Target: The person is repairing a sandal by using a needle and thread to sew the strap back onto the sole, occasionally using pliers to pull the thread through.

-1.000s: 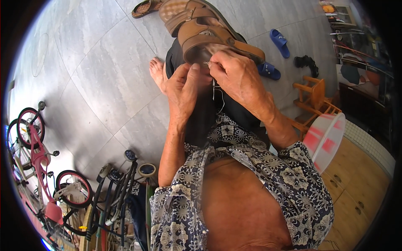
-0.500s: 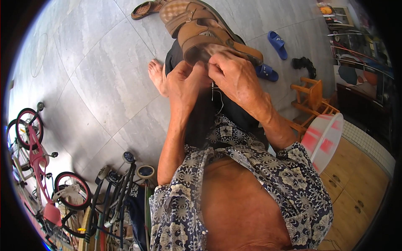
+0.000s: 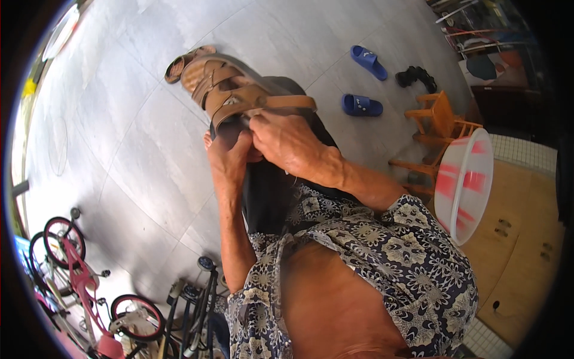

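A brown strapped sandal (image 3: 239, 99) rests over my dark-trousered knee, its open strap pointing right. Against its near edge, my left hand (image 3: 230, 158) is closed, thumb and fingers pressed together. My right hand (image 3: 290, 143) pinches beside it, its fingertips meeting the left thumb near the sandal's edge. What lies between the fingertips of either hand is too small and covered to make out. A short pale bit of thread (image 3: 287, 174) shows below my right hand. Another brown sandal (image 3: 174, 69) is on the floor beyond, partly hidden.
Two blue slippers (image 3: 362, 105) and a black shoe-like thing (image 3: 417, 78) lie on the grey tiles at the right. A wooden chair (image 3: 439, 119) and a red-and-white plastic tub (image 3: 463, 185) stand nearer. Pink bicycle (image 3: 78, 263) and stroller frames (image 3: 200, 305) crowd the lower left.
The view has shifted, and the sandal and both hands now sit lower and further left in it. The white thread that hung below my fingers is mostly out of sight.
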The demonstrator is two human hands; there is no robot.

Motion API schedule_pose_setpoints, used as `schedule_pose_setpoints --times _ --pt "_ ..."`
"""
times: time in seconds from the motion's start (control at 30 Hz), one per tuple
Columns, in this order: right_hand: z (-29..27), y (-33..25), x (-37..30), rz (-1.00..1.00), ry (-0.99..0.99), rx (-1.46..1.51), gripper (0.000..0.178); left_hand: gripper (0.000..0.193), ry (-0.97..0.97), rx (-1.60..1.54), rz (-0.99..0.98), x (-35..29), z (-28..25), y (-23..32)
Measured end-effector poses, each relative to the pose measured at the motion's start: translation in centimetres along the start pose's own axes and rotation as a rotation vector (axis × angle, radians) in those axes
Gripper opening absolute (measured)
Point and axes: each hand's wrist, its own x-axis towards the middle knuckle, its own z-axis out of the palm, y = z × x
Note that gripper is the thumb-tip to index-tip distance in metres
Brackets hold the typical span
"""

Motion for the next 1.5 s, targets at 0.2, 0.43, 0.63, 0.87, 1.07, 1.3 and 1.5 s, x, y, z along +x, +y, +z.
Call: schedule_pose_setpoints --times 0.2,0.43,0.63,0.87,1.07,1.3,1.5 --pt "0.8 0.1 -0.5 0.013 0.038 0.105 0.024 0.024 0.006 -0.053 -0.016 -0.1 -0.5 0.4" --pt "0.6 0.1 0.3 -0.071 0.082 0.102 0.017 0.029 -0.078 -0.067 -0.048 0.4 -1.9 -1.1" --pt "1.1 1.1 0.9 0.067 -0.122 0.101 0.012 0.030 -0.054 -0.056 -0.033 0.3 -2.3 -2.6" --pt "2.9 1.7 1.1 0.036 0.005 0.051 0.012 0.031 -0.055 -0.075 -0.040 0.3 -1.6 -2.7" --pt "3.3 1.3 0.9 0.161 -0.041 0.095 0.011 0.031 -0.074 -0.082 0.021 0.3 -1.8 -4.0" --pt "3.6 2.8 1.8 0.247 -0.070 0.016 0.014 0.025 -0.115 -0.110 0.028 -0.3 -1.8 -4.5" --pt "3.3 2.7 2.4 0.332 -0.118 0.039 0.016 0.020 -0.120 -0.242 0.009 0.2 -1.6 -5.4"
